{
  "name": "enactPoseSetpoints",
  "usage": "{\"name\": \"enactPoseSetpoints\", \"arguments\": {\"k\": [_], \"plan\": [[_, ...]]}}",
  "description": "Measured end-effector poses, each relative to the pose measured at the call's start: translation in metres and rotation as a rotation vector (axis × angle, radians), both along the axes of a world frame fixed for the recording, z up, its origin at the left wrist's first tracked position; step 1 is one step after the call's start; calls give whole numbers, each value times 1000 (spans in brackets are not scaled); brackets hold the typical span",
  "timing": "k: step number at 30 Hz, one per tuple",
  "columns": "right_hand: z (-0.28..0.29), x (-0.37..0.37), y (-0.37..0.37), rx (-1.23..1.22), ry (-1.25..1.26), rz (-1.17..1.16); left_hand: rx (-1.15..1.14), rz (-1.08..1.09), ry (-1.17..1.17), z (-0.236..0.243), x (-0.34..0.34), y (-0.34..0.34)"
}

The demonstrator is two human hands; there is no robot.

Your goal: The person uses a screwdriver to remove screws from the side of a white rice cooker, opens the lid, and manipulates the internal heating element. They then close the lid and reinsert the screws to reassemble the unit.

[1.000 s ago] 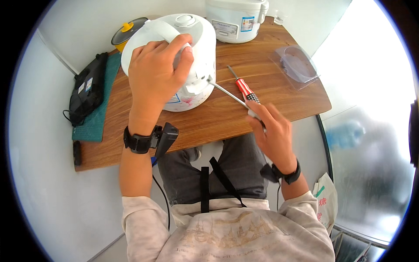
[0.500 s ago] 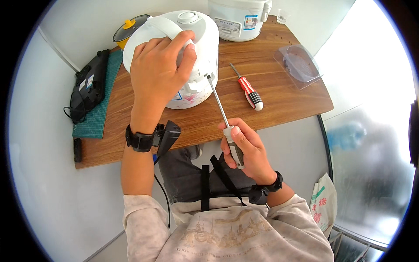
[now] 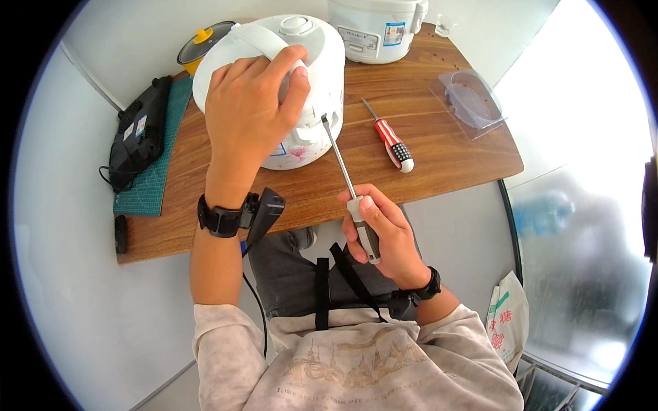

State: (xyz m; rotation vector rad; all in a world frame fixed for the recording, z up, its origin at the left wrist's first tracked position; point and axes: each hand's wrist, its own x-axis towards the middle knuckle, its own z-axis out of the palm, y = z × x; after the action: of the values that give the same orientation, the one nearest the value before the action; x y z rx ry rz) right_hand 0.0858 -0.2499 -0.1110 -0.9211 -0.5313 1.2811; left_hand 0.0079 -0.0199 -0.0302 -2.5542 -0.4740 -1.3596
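A white rice cooker point(image 3: 317, 68) with a floral print stands on the wooden table. My left hand point(image 3: 253, 113) lies over its lid, fingers wrapped round the carrying handle point(image 3: 264, 42). In my right hand point(image 3: 387, 229) is a screwdriver point(image 3: 340, 161) with a grey and dark handle and a long metal shaft. Its flat tip reaches the latch area point(image 3: 315, 127) on the cooker's front; whether it presses on the plastic I cannot tell. To the right lies a second screwdriver point(image 3: 393, 145) with a red, white and dark patterned handle, touched by neither hand.
Behind stands another white rice cooker point(image 3: 375, 31). A clear plastic tray point(image 3: 471, 103) lies at the table's right. At the left are a green cutting mat point(image 3: 147, 195), a black device point(image 3: 140, 133) with a cord, and a yellow pot point(image 3: 199, 51) with a dark lid.
The screwdriver and my right hand have shifted slightly left, with the tip a little nearer the latch. My left hand keeps its hold on the handle.
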Motion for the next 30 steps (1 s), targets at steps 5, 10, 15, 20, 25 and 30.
{"name": "enactPoseSetpoints", "arguments": {"k": [5,10,15,20,25,30], "plan": [[-1,2,-1,12,13,-11,-86,60,101,4,-3,-7],[0,-2,0,16,15,-12,-19,16,25,1,-1,-1],[1,-1,1,3,4,-19,1,-3,-5,0,0,0],[3,-1,2,-2,11,-11,7,-2,2,-1,0,2],[3,5,3,-35,-371,-77,-54,28,120,5,-5,-3],[-11,14,11,-1,-1392,-529,-61,14,106,6,-5,-1]]}}
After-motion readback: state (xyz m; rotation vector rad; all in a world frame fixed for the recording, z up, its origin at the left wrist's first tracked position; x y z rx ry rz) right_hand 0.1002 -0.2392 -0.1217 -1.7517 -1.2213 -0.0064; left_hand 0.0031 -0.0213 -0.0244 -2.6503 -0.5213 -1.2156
